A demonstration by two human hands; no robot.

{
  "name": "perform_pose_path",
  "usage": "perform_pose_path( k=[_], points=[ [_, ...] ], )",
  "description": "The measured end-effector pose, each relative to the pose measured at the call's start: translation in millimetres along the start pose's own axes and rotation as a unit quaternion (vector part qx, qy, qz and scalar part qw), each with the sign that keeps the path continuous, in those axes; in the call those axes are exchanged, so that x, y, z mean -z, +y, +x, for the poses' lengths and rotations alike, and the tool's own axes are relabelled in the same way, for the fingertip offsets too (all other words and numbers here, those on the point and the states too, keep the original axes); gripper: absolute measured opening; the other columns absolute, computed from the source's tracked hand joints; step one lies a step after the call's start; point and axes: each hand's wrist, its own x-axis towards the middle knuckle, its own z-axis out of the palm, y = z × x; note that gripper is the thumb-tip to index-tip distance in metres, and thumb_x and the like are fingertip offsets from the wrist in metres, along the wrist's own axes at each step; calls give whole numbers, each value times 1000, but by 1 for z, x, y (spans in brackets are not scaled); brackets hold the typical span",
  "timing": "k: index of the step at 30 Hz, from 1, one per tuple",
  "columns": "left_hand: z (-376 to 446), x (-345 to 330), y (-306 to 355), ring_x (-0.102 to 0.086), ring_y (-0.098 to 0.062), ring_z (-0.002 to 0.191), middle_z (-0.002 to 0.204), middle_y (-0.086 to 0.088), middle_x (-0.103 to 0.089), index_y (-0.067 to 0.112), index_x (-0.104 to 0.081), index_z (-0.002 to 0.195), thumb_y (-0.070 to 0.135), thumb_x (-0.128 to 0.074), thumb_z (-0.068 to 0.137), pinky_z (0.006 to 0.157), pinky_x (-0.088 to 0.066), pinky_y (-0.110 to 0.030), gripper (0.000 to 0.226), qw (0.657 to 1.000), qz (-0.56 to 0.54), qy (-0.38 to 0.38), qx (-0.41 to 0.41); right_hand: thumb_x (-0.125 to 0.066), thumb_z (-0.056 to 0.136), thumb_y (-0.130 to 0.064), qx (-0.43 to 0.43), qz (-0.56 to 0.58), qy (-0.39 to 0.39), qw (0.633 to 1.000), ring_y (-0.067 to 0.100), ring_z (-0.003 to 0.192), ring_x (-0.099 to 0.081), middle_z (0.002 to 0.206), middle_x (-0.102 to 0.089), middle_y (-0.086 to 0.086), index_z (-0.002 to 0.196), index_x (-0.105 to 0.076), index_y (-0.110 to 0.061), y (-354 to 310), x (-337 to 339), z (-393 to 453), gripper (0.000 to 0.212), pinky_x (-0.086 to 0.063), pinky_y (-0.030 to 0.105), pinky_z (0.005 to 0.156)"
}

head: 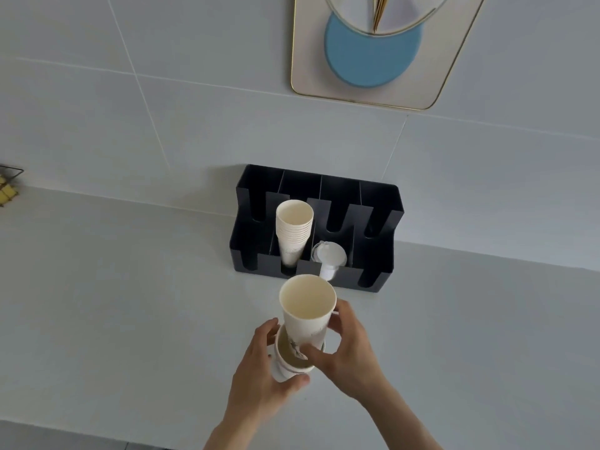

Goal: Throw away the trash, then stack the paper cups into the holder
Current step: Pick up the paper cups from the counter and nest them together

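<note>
A black cup holder (376, 254) with several slotted compartments stands on the counter against the wall. A stack of white paper cups (293, 232) leans in its second compartment, and white plastic lids (329, 256) sit in the third. In front of the holder, my left hand (259, 378) grips a lower paper cup (285, 368) from the left. My right hand (349, 349) holds an upper paper cup (306, 306), whose base sits partly inside the lower one. Both cups look empty inside.
The white counter (130, 303) runs left and right of the hands. A gold-rimmed decorative tray (308, 76) with a blue disc hangs on the tiled wall above. A wire basket (9, 183) with something yellow shows at the far left edge.
</note>
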Motion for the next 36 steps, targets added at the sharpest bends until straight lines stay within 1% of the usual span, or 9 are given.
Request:
perform_pose_path(
  k=[6, 10, 12, 17, 20, 22, 25, 30, 36],
  points=[
    [-5, 21, -1, -50, -5, 127, 136, 19, -52, 46, -43, 129, 45, -67, 61, 111, -44, -40, 72, 996, -76, -24, 27, -87, 71, -29, 20, -38, -19, 999, -2, 118, -54, 124, -56, -26, 130, -43, -39, 19, -7, -5, 75, -45, 9, 92],
    [0, 34, 22, -57, 0, 119, 123, 18, -66, 40, -59, 120, 48, -52, 77, 108, -44, -45, 44, 982, -188, 10, 30, -83, 76, -25, 32, -62, -31, 997, -2, 119, -54, 127, -57, -21, 131, -48, -33, 25, -14, -8, 66, -39, 4, 93],
    [3, 34, 31, -60, -1, 115, 120, 20, -67, 42, -60, 117, 59, -50, 82, 103, -49, -45, 41, 984, -177, 13, 23, -83, 77, -21, 32, -55, -29, 998, -1, 119, -56, 126, -58, -19, 129, -48, -33, 26, -16, -8, 64, -40, 5, 93],
    [2, 27, 28, -62, -4, 112, 117, 22, -68, 40, -63, 118, 47, -52, 89, 96, -54, -41, 32, 990, -135, 35, 24, -75, 81, -18, -4, -42, -52, 998, 0, 121, -56, 134, -55, -16, 136, -50, -30, 33, -6, -8, 62, -50, 18, 96],
    [0, 26, 27, -63, 0, 108, 112, 29, -68, 41, -63, 115, 48, -56, 84, 91, -54, -31, 32, 992, -116, 40, 37, -67, 89, -10, -78, 18, -66, 995, 0, 116, -61, 137, -56, -12, 138, -52, -25, 30, 5, -7, 54, -56, 20, 87],
    [1, 27, 24, -65, 2, 104, 109, 29, -69, 40, -64, 112, 47, -59, 82, 91, -57, -36, 31, 990, -125, 42, 54, -61, 94, -13, -134, 61, -61, 987, 5, 110, -65, 132, -60, -14, 136, -56, -26, 25, 7, -5, 44, -58, 26, 85],
    [5, 30, 18, -69, -5, 101, 105, 21, -72, 36, -67, 108, 41, -65, 87, 85, -62, -43, 22, 987, -135, 28, 85, -64, 97, -25, -185, 92, -45, 977, 12, 98, -71, 121, -66, -11, 131, -62, -26, 22, 5, -1, 35, -61, 35, 88],
    [11, 35, 15, -74, -13, 91, 105, 1, -74, 28, -68, 106, 23, -66, 93, 67, -62, -31, 15, 979, -152, 16, 138, -67, 94, -13, -206, 100, -35, 973, 15, 89, -72, 107, -72, -5, 120, -69, -21, 23, 3, 0, 27, -64, 28, 74],
    [11, 37, 16, -76, -24, 80, 95, -9, -77, 17, -70, 104, 22, -72, 89, 73, -65, -40, 16, 965, -195, 18, 176, -70, 92, -16, -245, 136, -40, 959, 20, 85, -75, 97, -76, 5, 112, -72, -19, 27, 5, 0, 21, -65, 32, 72]
  ],
)
